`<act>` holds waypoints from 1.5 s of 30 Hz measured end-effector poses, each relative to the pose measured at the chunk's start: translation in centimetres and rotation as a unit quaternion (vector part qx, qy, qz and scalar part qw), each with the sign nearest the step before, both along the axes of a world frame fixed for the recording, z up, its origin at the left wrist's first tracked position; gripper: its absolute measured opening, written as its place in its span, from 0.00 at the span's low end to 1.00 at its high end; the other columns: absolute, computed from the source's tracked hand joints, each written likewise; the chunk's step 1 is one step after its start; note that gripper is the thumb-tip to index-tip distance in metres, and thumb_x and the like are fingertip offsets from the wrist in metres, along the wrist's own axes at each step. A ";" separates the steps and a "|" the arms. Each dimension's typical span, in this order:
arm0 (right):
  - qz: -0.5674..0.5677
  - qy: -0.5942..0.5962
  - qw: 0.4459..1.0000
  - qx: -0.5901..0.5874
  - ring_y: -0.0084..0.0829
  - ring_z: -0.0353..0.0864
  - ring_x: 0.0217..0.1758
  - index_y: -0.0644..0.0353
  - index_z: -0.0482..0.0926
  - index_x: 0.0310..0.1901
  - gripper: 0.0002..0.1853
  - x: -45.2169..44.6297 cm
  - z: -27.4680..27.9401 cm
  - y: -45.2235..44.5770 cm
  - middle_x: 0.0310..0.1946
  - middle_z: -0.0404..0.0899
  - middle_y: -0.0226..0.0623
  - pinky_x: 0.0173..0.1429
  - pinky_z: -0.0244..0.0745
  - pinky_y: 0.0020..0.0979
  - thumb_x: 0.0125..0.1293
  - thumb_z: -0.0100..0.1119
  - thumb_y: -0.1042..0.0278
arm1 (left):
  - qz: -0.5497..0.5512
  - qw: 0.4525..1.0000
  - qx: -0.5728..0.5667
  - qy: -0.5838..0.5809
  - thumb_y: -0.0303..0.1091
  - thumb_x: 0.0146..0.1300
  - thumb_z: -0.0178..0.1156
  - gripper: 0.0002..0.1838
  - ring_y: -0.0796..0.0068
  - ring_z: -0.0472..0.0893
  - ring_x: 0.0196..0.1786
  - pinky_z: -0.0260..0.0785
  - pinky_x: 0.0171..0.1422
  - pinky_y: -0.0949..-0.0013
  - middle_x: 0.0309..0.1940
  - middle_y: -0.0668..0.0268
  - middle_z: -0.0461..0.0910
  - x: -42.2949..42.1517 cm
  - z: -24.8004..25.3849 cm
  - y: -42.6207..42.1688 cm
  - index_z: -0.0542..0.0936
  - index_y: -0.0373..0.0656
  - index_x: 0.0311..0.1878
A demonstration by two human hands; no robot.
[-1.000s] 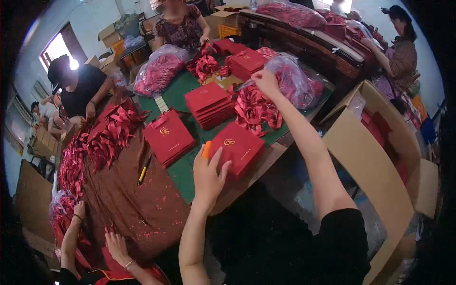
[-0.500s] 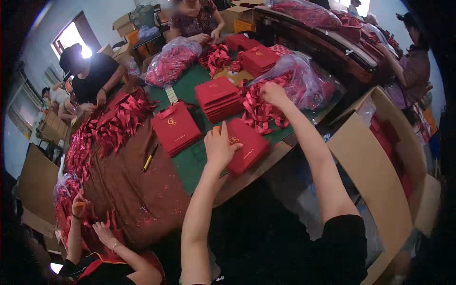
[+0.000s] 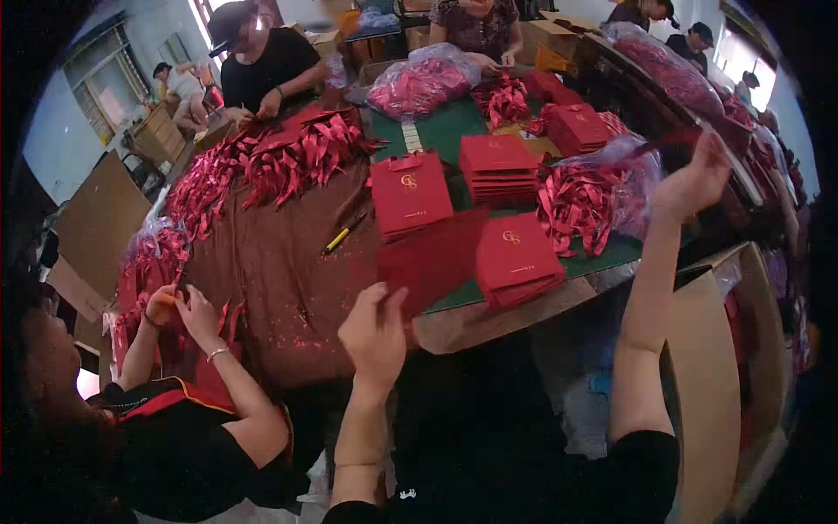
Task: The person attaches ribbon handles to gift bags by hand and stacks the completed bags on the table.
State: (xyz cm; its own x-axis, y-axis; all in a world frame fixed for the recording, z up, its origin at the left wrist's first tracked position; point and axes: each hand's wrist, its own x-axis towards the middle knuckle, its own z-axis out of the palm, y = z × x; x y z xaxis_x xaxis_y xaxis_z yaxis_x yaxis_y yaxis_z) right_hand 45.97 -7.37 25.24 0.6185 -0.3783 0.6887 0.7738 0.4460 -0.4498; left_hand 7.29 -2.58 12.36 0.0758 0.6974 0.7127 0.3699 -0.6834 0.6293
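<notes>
My left hand [image 3: 374, 336] is closed on the edge of a red paper bag [image 3: 434, 260], which is smeared by motion above the table's front edge. Raised at the right, my right hand [image 3: 696, 182] pinches a red ribbon [image 3: 650, 150] that trails blurred to the left. Beside the held bag lies a stack of red gift bags with a gold logo [image 3: 517, 262]. Another bag stack [image 3: 410, 196] lies to its left, and a taller pile [image 3: 499, 170] stands behind. A heap of loose red ribbons [image 3: 572, 210] spills from a clear plastic bag near my right forearm.
A yellow marker [image 3: 345, 234] lies on the brown cloth [image 3: 279, 253]. More ribbons [image 3: 297, 153] are heaped at the left, and a bagged bundle [image 3: 423, 83] sits at the back. Co-workers' hands work at left and behind. An open cardboard box [image 3: 711, 349] stands at my right.
My left hand has lifted a bag off the front stack and drawn it left toward me. My right hand has risen rightward from the ribbon heap with a ribbon. The view has turned left.
</notes>
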 end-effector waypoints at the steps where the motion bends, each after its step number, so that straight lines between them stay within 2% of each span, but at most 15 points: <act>1: -0.015 -0.023 0.999 0.015 0.26 0.74 0.46 0.67 0.78 0.43 0.10 -1.5 0.8 -1.2 0.41 0.79 0.35 0.54 0.68 0.29 0.65 0.61 0.69 | 0.030 0.996 -0.075 -0.029 0.26 0.59 0.65 0.09 0.75 0.80 0.34 0.71 0.40 0.73 0.31 0.59 0.82 -1.6 -0.1 -0.3 0.79 0.33 0.41; 2: -0.051 -0.121 0.991 0.012 0.28 0.76 0.46 0.68 0.77 0.43 0.08 -2.3 1.3 -2.3 0.42 0.79 0.39 0.54 0.70 0.30 0.67 0.58 0.72 | 0.060 0.985 -0.149 -0.058 0.25 0.58 0.66 0.10 0.73 0.81 0.36 0.72 0.40 0.72 0.31 0.58 0.82 -2.9 0.0 -0.5 0.80 0.33 0.42; 3: -0.033 -0.178 0.983 0.011 0.30 0.77 0.45 0.68 0.76 0.43 0.07 -3.3 1.3 -3.2 0.43 0.80 0.41 0.53 0.71 0.31 0.68 0.55 0.74 | 0.060 0.971 -0.211 -0.096 0.26 0.59 0.65 0.11 0.80 0.79 0.37 0.71 0.41 0.75 0.33 0.62 0.83 -3.7 0.6 -0.6 0.80 0.31 0.44; 5: 0.063 -0.250 0.966 0.009 0.34 0.79 0.44 0.67 0.76 0.44 0.07 -5.5 1.1 -4.8 0.43 0.80 0.47 0.51 0.74 0.33 0.70 0.49 0.77 | 0.043 0.949 -0.304 -0.074 0.27 0.61 0.64 0.12 0.80 0.78 0.38 0.71 0.42 0.75 0.35 0.63 0.83 -5.4 0.2 0.3 0.80 0.30 0.45; 6: 0.127 -0.222 0.966 -0.045 0.35 0.79 0.37 0.65 0.76 0.46 0.08 -7.9 0.6 -6.0 0.38 0.80 0.46 0.44 0.74 0.32 0.71 0.48 0.74 | -0.029 0.931 -0.331 -0.154 0.28 0.62 0.63 0.12 0.81 0.78 0.37 0.71 0.42 0.76 0.34 0.65 0.82 -6.5 -3.4 1.9 0.80 0.31 0.46; 11: 0.475 -0.187 0.855 -0.092 0.26 0.69 0.26 0.63 0.73 0.55 0.14 -14.4 -1.8 -8.6 0.31 0.73 0.37 0.31 0.66 0.27 0.71 0.51 0.70 | -0.057 0.870 -0.471 -0.135 0.28 0.62 0.63 0.14 0.88 0.72 0.27 0.63 0.29 0.80 0.31 0.69 0.81 -6.9 -6.8 3.0 0.80 0.33 0.49; 14: 0.545 -0.111 0.819 -0.143 0.25 0.69 0.25 0.65 0.73 0.53 0.14 -17.2 -3.7 -7.4 0.30 0.73 0.37 0.29 0.66 0.25 0.68 0.52 0.74 | -0.067 0.852 -0.500 -0.138 0.28 0.62 0.63 0.15 0.88 0.73 0.29 0.64 0.30 0.80 0.32 0.69 0.81 -6.4 -6.6 2.4 0.79 0.33 0.51; 15: 0.509 -0.058 0.829 -0.225 0.26 0.74 0.27 0.66 0.76 0.49 0.11 -18.7 -5.0 -6.7 0.30 0.76 0.38 0.32 0.70 0.24 0.65 0.53 0.79 | -0.085 0.853 -0.489 -0.159 0.27 0.62 0.63 0.15 0.87 0.75 0.31 0.65 0.33 0.80 0.34 0.69 0.82 -6.3 -7.2 2.3 0.79 0.33 0.51; 18: 0.556 0.046 0.720 -0.413 0.18 0.78 0.36 0.67 0.79 0.45 0.08 -22.3 -10.0 -3.2 0.35 0.79 0.31 0.40 0.74 0.21 0.64 0.58 0.79 | -0.115 0.845 -0.477 -0.214 0.25 0.63 0.61 0.13 0.83 0.79 0.40 0.70 0.46 0.79 0.38 0.66 0.82 -6.1 -8.8 2.4 0.78 0.33 0.50; 21: 0.620 0.107 0.643 -0.437 0.19 0.78 0.38 0.65 0.79 0.44 0.07 -25.8 -15.5 0.4 0.35 0.80 0.31 0.42 0.74 0.21 0.65 0.59 0.77 | -0.102 0.837 -0.477 -0.248 0.23 0.63 0.60 0.12 0.81 0.79 0.42 0.71 0.48 0.78 0.40 0.65 0.82 -5.3 -8.5 1.6 0.78 0.32 0.50; 27: 0.538 -0.064 0.697 -0.470 0.25 0.81 0.39 0.65 0.78 0.40 0.06 -28.4 -22.3 4.8 0.34 0.82 0.38 0.42 0.75 0.25 0.63 0.61 0.74 | -0.103 0.836 -0.464 -0.274 0.22 0.63 0.60 0.13 0.80 0.79 0.43 0.72 0.49 0.77 0.42 0.63 0.82 -4.9 -9.5 1.2 0.78 0.32 0.50; 29: 0.553 -0.036 0.695 -0.459 0.26 0.82 0.38 0.65 0.78 0.38 0.06 -28.6 -22.7 4.7 0.34 0.81 0.38 0.40 0.75 0.26 0.62 0.61 0.74 | -0.093 0.863 -0.425 -0.257 0.21 0.63 0.59 0.15 0.79 0.80 0.43 0.73 0.49 0.76 0.43 0.64 0.82 -4.8 -10.3 1.3 0.76 0.32 0.54; 31: 0.575 -0.004 0.648 -0.500 0.26 0.82 0.38 0.66 0.77 0.37 0.04 -28.6 -22.2 4.4 0.33 0.81 0.38 0.40 0.75 0.26 0.62 0.60 0.76 | -0.107 0.841 -0.454 -0.275 0.20 0.62 0.60 0.17 0.77 0.80 0.45 0.72 0.52 0.74 0.45 0.63 0.81 -4.4 -9.7 1.2 0.76 0.32 0.55; 36: 0.496 -0.162 0.703 -0.483 0.44 0.81 0.39 0.65 0.77 0.38 0.06 -28.2 -23.1 5.3 0.33 0.79 0.45 0.42 0.76 0.36 0.59 0.60 0.76 | -0.095 0.876 -0.417 -0.224 0.20 0.62 0.60 0.17 0.79 0.79 0.45 0.72 0.51 0.76 0.45 0.63 0.82 -4.0 -10.0 1.1 0.77 0.32 0.55; 45: 0.455 -0.249 0.706 -0.482 0.46 0.80 0.38 0.66 0.74 0.35 0.05 -28.4 -22.7 5.7 0.31 0.77 0.46 0.42 0.75 0.40 0.57 0.59 0.78 | -0.021 0.916 -0.379 -0.133 0.20 0.62 0.60 0.17 0.78 0.80 0.46 0.72 0.52 0.74 0.44 0.62 0.83 -3.6 -10.2 0.7 0.78 0.33 0.54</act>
State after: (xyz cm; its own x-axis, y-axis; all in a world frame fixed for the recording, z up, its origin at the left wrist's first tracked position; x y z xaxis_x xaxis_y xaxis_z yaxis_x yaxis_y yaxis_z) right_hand 17.59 -1.69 2.53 -0.1069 0.8129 0.5725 0.5333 0.5329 -0.6570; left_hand 3.70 -1.88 2.17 0.0073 0.9997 0.0224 0.1173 -0.0231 0.9928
